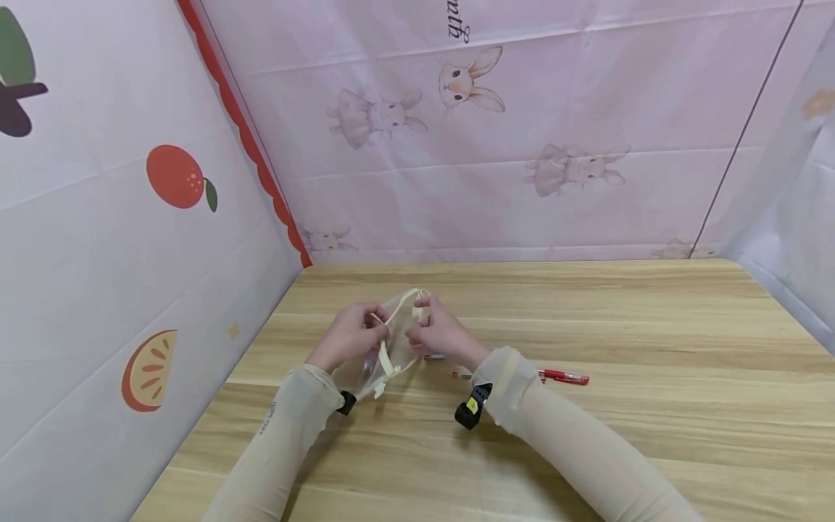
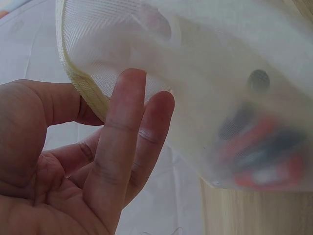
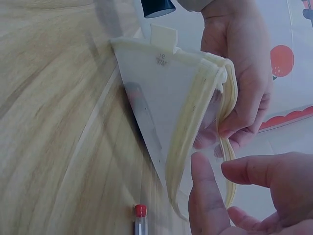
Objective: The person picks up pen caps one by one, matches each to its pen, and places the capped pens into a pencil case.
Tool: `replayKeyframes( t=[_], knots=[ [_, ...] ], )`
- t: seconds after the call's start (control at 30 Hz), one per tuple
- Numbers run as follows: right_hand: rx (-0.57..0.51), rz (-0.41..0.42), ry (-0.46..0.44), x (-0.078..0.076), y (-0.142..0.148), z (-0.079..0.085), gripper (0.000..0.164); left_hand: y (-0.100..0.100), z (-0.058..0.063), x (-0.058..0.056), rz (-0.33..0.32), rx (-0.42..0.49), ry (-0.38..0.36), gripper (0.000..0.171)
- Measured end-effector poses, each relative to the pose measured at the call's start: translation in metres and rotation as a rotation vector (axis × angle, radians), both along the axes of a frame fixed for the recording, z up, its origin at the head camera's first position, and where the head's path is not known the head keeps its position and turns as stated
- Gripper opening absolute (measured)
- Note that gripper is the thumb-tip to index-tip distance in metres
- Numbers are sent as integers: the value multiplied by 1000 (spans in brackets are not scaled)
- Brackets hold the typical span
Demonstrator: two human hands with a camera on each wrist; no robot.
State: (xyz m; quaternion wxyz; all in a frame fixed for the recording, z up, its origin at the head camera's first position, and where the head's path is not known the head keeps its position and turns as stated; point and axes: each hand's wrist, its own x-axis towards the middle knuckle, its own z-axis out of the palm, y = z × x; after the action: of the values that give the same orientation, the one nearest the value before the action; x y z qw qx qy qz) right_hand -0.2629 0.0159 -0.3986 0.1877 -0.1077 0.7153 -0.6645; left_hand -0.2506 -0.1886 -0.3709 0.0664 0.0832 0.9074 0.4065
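Note:
A cream translucent mesh zip pouch (image 1: pixel 401 330) is held up off the table with its mouth unzipped. My left hand (image 1: pixel 355 333) pinches one side of the pouch's edge between thumb and fingers. Through the mesh in the left wrist view, blurred red and dark pen-like items (image 2: pixel 261 149) show inside. My right hand (image 1: pixel 446 335) is at the opposite side of the mouth. In the right wrist view its thumb and index finger (image 3: pixel 205 191) stand apart at the zipper edge, gripping nothing visible.
To the right on the wooden table (image 1: pixel 652 406) lies a red pen (image 1: pixel 564 376), partly behind the right sleeve. A clear pen with a red end (image 3: pixel 140 218) lies near the pouch. Printed cloth walls (image 1: pixel 554 87) enclose the back and sides.

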Motion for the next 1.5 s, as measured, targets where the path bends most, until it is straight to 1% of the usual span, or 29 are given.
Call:
replayKeyframes(
  t=[0.23,0.67,0.97,1.23,1.4,1.5],
  knots=[
    [14,30,14,-1,5,2,67,0,0,0,-2,-1,8,18],
    [144,60,99,-3,22,5,54,0,-1,-1,-7,6,13,16],
    [198,127,173,-8,33,7,47,-1,-2,0,-4,18,6,16],
    [224,181,215,-12,48,8,40,0,-3,0,-2,7,14,16],
    [276,208,258,-16,61,9,37,0,-3,0,-8,-5,15,16],
    [328,236,304,-19,70,10,34,0,-4,0,-6,-6,7,16]
  ],
)
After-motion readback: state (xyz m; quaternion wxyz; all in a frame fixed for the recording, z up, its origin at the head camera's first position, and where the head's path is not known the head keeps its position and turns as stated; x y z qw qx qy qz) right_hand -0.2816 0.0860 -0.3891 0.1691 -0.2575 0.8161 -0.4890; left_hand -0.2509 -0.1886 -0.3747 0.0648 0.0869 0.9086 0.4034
